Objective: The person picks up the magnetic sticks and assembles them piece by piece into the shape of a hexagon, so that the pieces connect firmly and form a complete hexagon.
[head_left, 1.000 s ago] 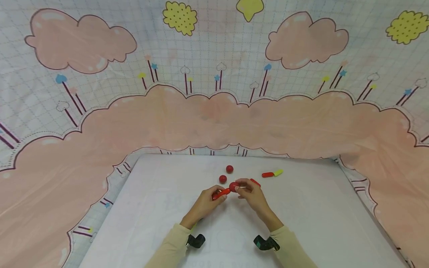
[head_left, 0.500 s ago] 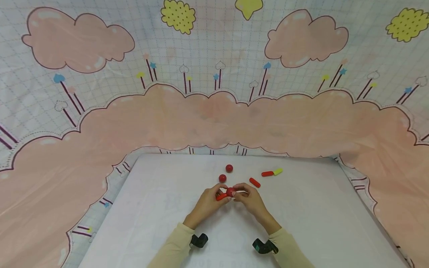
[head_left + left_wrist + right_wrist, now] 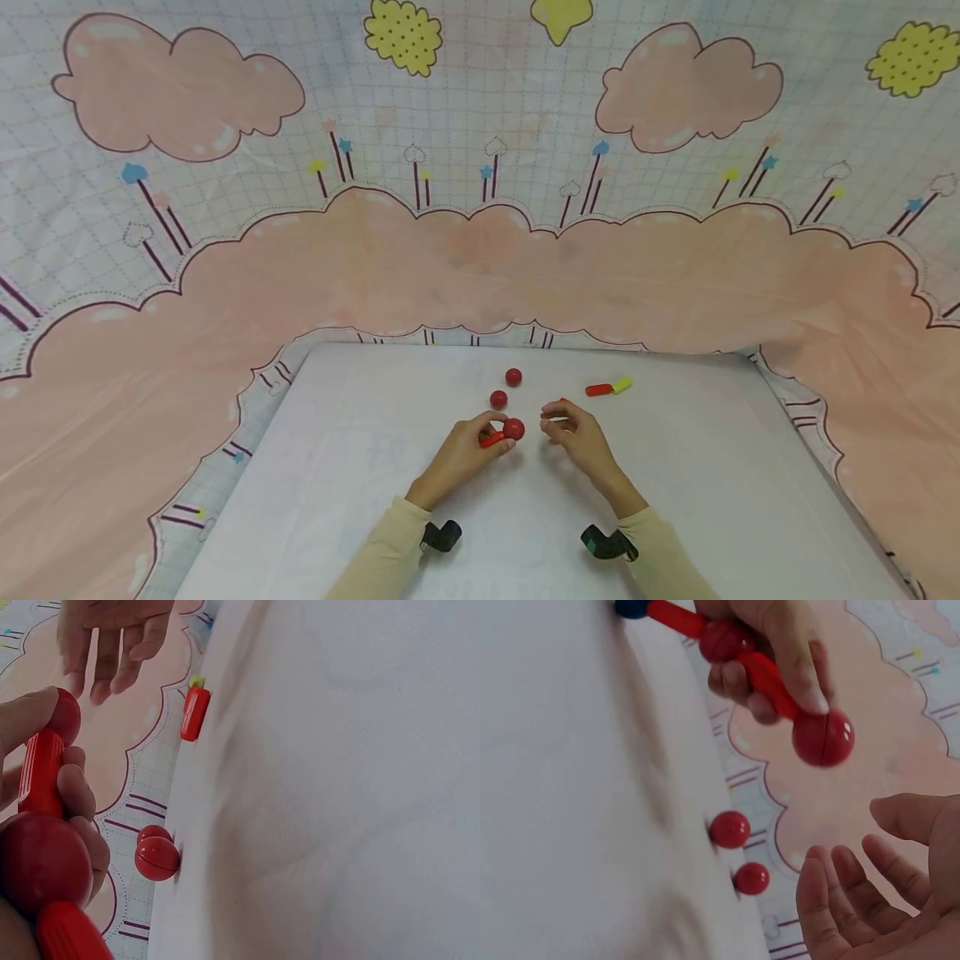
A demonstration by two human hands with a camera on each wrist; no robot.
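Observation:
My left hand (image 3: 459, 458) grips a chain of red rods (image 3: 41, 772) and red balls above the table. One red ball (image 3: 513, 429) sits on the chain's near-right end, beside the thumb. Another red ball (image 3: 46, 862) lies further along, inside the grip. A further rod leads to a blue ball (image 3: 632, 607) at the far end, seen in the right wrist view. My right hand (image 3: 588, 450) hovers a little to the right, fingers loosely bent and apart, holding nothing. Behind its fingers a loose red rod (image 3: 563, 400) is mostly hidden in the head view.
Two loose red balls (image 3: 498, 400) lie on the white table (image 3: 360, 450) just beyond my left hand. Farther right lies a red rod (image 3: 598, 390) end to end with a yellow-green rod (image 3: 622, 385). A patterned cloth (image 3: 480, 275) hangs behind the table.
My right hand has let go of the red ball at the chain's end and moved away to the right. The ball stays on the rod in my left hand.

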